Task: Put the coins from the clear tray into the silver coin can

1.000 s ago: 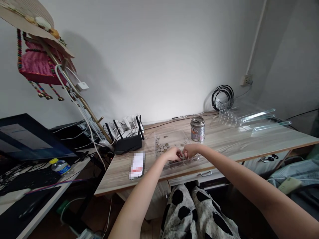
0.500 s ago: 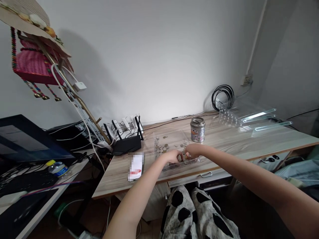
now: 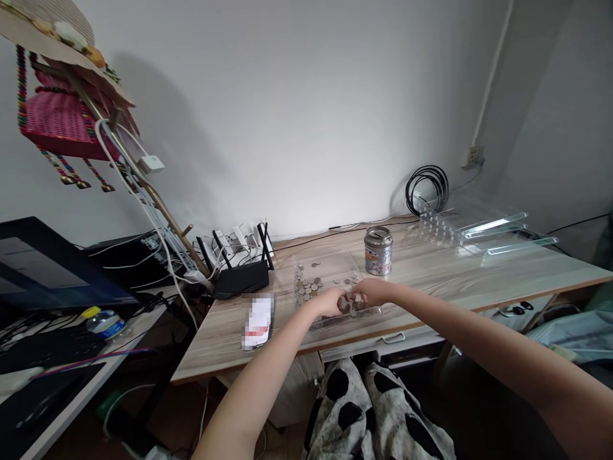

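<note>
Firstly, at far left, we list one dark-framed screen (image 3: 52,268), a pink woven bag (image 3: 62,124) hanging above it, and a bottle (image 3: 108,326) with a yellow cap, lying on its side. Next we record one black router (image 3: 242,279), antennas raised, on the wood-grain counter (image 3: 431,265); in front of it, a flat item (image 3: 261,316), partly pixelated. Then comes a clear tray (image 3: 330,269) on the counter, with many loose coins (image 3: 306,291) inside — a cluster at its left, others by the hands. We note the left hand (image 3: 330,302) and right hand (image 3: 376,292) over its near right part, fingers curled narrowly among the coins — whether either grips one, we cannot tell. Just beyond the right hand we enter one upright tin (image 3: 378,252), slotted on top; lastly, a black cable coil (image 3: 428,190) and a clear rack (image 3: 498,225).
</note>
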{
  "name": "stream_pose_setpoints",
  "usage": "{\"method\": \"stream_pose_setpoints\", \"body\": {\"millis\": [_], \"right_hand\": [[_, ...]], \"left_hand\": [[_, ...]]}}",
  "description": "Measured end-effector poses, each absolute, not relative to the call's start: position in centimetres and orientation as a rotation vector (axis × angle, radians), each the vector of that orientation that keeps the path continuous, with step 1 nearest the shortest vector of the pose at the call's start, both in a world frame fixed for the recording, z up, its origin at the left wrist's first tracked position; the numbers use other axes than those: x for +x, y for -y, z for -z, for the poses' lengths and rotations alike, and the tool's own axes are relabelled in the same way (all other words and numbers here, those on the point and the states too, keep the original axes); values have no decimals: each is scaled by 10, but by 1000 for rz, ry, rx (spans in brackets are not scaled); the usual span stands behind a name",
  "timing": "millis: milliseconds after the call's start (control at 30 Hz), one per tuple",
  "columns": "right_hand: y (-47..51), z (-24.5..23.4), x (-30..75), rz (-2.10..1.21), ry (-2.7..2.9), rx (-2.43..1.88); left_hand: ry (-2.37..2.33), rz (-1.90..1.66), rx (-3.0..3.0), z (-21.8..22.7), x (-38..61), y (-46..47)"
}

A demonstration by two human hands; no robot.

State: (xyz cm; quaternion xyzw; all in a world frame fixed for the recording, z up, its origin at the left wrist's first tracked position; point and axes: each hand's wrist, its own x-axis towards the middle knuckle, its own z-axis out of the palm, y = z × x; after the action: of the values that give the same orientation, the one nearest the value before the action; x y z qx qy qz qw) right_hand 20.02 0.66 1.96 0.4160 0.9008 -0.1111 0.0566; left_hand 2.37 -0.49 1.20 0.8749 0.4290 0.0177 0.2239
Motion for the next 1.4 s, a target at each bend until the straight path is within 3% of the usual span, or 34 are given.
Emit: {"method": "stream_pose_setpoints", "body": {"millis": [367, 1033, 1200, 1300, 1400], "right_hand": [[-7, -16, 189, 327, -2674, 1235], [-9, -25, 185, 196, -2573, 1228], [-20, -30, 195, 413, -2785, 1410], [-29, -38, 197, 786, -3000, 1457], [-36, -47, 186, 1189, -3063, 1331]], "left_hand": [[-1353, 228, 2355, -20, 39, 3], [-1324, 349, 2310, -28, 41, 5], [-1331, -7, 2014, -22, 39, 4], [-1231, -509, 1269, -14, 38, -4], [-1056, -754, 765, -13, 38, -15]]}}
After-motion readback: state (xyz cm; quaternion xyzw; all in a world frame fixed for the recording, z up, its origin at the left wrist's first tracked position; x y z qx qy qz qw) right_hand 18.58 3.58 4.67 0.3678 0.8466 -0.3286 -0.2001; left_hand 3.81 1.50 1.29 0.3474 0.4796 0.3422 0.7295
